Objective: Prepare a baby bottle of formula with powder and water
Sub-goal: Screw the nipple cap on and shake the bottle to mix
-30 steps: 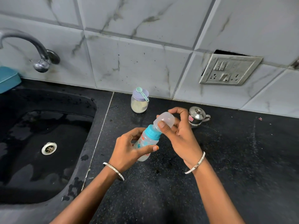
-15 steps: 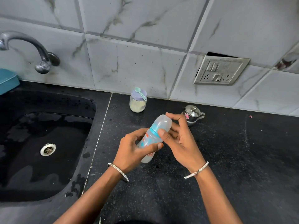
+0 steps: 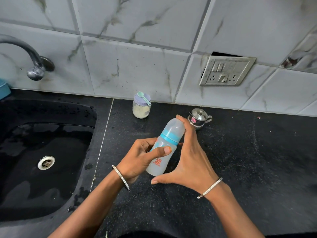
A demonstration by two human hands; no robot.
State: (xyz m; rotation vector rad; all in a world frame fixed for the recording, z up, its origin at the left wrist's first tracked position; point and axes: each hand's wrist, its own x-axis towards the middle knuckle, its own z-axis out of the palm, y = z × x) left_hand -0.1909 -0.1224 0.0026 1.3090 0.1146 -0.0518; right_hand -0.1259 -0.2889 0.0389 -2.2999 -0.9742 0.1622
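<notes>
**Black counter, bottle held above it in both hands**

Grey marble-veined wall tiles [image 3: 137, 66] fill the upper half of the view, and a black speckled counter [image 3: 257, 160] runs below them. On the left a black sink [image 3: 42, 177] is set into the counter, its basin wet. Two bare forearms reach in from the bottom edge and meet over the counter just right of the sink.

The left hand [image 3: 139, 157] grips the body of the baby bottle [image 3: 159, 162], fingers curled behind it and thumb laid across its front. The bottle is tilted, with its top pointing up and to the right and its base towards the person. A blue collar [image 3: 169, 136] rings its neck and a clear cap [image 3: 175, 127] sits over the top.

The right hand [image 3: 192, 162] is spread wide. Its straight fingers lie along the right side of the cap, and its thumb stretches out just below the bottle's base.

A metal socket plate [image 3: 226, 71] hangs askew on the wall at the right, and a curved metal tap [image 3: 32, 62] reaches over the sink.

A jar of pale powder [image 3: 141, 111] with a lilac lid stands against the wall, beyond the bottle. A small lidded steel pot [image 3: 199, 119] stands just behind the right hand's fingers.

A round metal drain [image 3: 46, 162] sits in the sink floor. A green scoop [image 3: 144, 98] lies across the jar lid. Each wrist wears a thin bangle, on the left [image 3: 121, 177] and on the right [image 3: 210, 187].
</notes>
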